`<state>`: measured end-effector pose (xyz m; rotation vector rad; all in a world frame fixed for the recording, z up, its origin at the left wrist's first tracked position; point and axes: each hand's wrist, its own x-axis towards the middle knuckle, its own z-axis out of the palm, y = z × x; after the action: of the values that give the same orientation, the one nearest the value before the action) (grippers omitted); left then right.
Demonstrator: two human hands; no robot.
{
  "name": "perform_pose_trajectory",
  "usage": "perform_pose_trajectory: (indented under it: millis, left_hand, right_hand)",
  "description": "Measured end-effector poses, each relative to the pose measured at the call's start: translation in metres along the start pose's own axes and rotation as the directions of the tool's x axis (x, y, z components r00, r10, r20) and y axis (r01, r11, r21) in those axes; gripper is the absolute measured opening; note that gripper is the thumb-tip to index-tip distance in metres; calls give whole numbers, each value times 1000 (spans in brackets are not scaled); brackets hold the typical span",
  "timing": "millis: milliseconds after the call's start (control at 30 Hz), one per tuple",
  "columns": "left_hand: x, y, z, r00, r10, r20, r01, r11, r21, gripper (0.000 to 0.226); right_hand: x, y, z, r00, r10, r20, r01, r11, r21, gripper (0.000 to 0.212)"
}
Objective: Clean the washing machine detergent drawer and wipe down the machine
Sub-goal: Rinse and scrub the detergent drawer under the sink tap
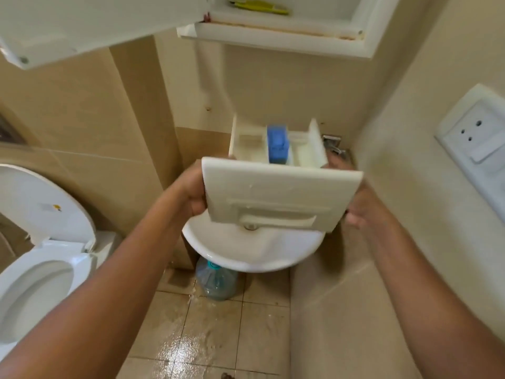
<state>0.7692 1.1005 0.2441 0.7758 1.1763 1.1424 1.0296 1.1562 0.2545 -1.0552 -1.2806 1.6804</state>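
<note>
Both forearms are stretched forward, from 7 and 5 o'clock toward the frame's centre, where the detergent drawer is held in the air above the white sink. The drawer is cream-white, its front panel turned toward the camera and its compartments pointed away toward 12 o'clock; a blue insert is seated in the middle compartment. The left hand is curled round the panel's 9 o'clock edge, the right hand round its 3 o'clock edge, both clamped on it.

drawer above sink, toilet left
</note>
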Motion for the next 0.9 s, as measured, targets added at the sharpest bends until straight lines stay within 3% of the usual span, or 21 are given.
perform_pose_trajectory:
  millis: [67,133,167,200,233,267,300,367,400,467,533,600,667,733,767,833,900]
  left_hand:
    - [-12,29,13,975,216,44,-217,976,18,15]
    - [-2,23,6,970,241,5,-241,968,68,28]
    - [5,6,0,990,140,-32,-137,988,76,25]
    - [10,-19,-8,992,-55,-111,64,994,84,22]
    - [7,-46,-17,944,-275,-183,291,954,70,23]
    - [2,-73,-24,875,-435,-210,454,889,50,26]
    - [-3,-92,-29,823,-526,-213,545,837,39,29]
    - [-7,-106,-37,779,-590,-211,606,795,12,47]
    - [-6,-104,-39,786,-589,-187,601,799,10,54]
    - [-2,-86,-39,841,-502,-202,517,856,24,38]
    - [0,-48,-30,940,-304,-157,308,951,2,22]
    - [-10,-4,-12,996,-13,-92,12,1000,-4,9]
    - [-21,26,1,974,223,-38,-223,975,18,9]
    - [-17,25,-1,975,219,-46,-217,975,38,22]
    - [-13,8,-7,993,105,-56,-103,994,42,17]
    - [-11,-47,-24,952,-268,-145,275,961,33,14]
    - [-19,-102,-39,846,-510,-156,520,854,26,49]
  right_hand:
    - [-1,-30,5,958,-286,-28,286,958,10,44]
    - [6,-12,8,936,-331,-122,331,943,-22,43]
    - [13,21,4,963,-229,-142,226,973,-42,30]
    - [15,55,1,990,6,-137,-10,1000,-25,13]
    - [9,86,3,948,304,-99,-306,952,-5,4]
    - [0,115,0,858,511,-60,-514,856,-52,11]
    - [-10,132,-2,799,600,-19,-600,796,-79,14]
    - [-16,130,-2,786,618,-37,-618,782,-82,17]
    - [-12,121,-1,797,602,-47,-604,794,-70,23]
    - [-2,90,3,852,516,-85,-523,842,-134,32]
    - [8,50,5,934,351,-70,-358,923,-140,28]
    - [4,5,10,996,45,-72,-54,990,-127,31]
    - [-7,-28,20,965,-239,-103,226,966,-125,42]
    - [-9,-17,27,938,-290,-190,272,955,-115,41]
    - [-7,12,25,956,-196,-220,173,978,-117,34]
    - [-14,77,21,959,220,-179,-238,968,-85,24]
    - [-26,121,11,860,501,-96,-510,851,-126,19]
